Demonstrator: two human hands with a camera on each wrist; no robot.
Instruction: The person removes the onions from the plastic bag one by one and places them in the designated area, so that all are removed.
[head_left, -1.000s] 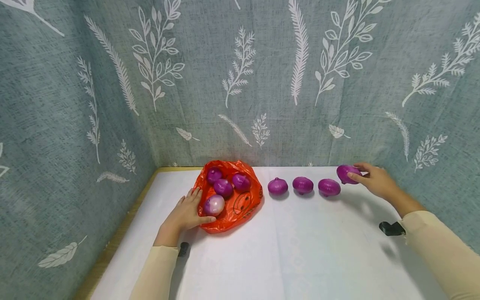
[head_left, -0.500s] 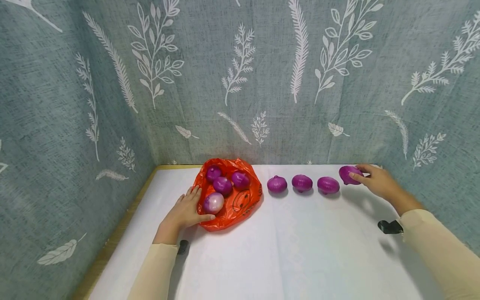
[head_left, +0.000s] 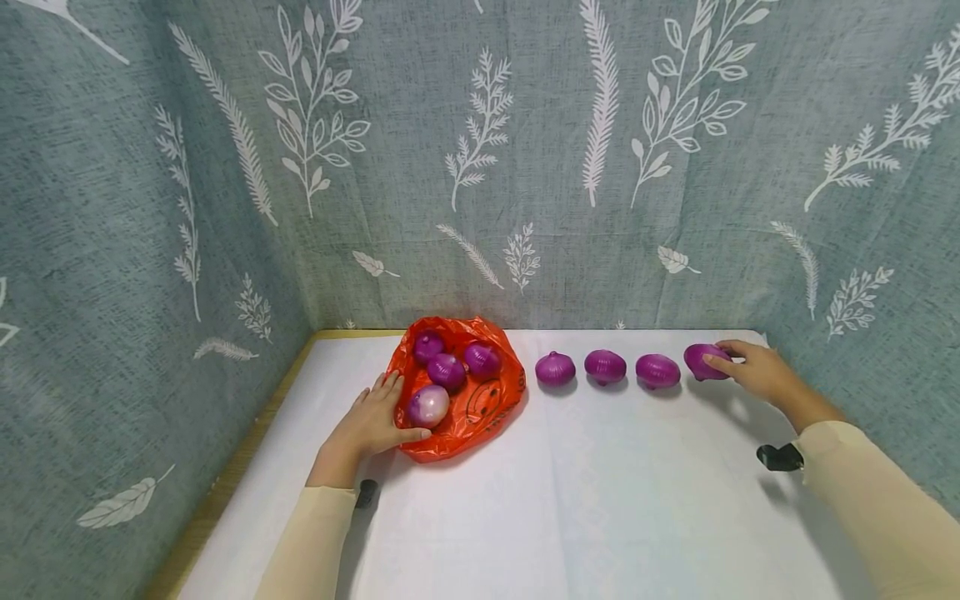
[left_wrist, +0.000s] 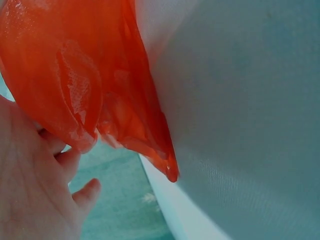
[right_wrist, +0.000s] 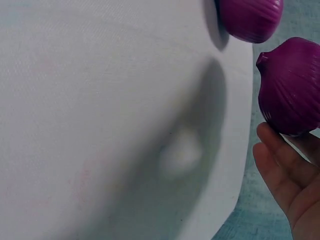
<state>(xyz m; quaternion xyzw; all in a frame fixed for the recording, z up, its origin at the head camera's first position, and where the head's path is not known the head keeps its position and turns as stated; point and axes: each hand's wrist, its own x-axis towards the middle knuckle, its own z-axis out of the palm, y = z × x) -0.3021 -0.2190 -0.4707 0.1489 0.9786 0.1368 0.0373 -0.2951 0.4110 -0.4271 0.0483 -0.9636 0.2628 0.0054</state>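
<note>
Purple onion [head_left: 701, 361] at the far right of the white tabletop [head_left: 600, 500], pinched between thumb and fingers of your right hand [head_left: 759, 377].

Head view: three loose onions [head_left: 605, 367] run in a row to its left, narrow gap to the nearest. Well to the left, your left hand [head_left: 371, 423] lies against the left side of the red bag [head_left: 441, 451], fingers long and spread, thumb along the near rim; four bagged onions [head_left: 447, 372] sit inside. Step looks like setting the held onion at the row's right end: match the spacing, lower fully before loosening, as a round body may roll.

Left wrist view: red film beside your fingers, no clenched hold visible. Light, steady contact should do; a tug could shift the bag's contents.

Right wrist view: fingertips meet one side of the held onion, neighbour just beside it, apart. Cannot tell whether it touches the tabletop. Feel for contact first, then ease your fingers off evenly.
</note>
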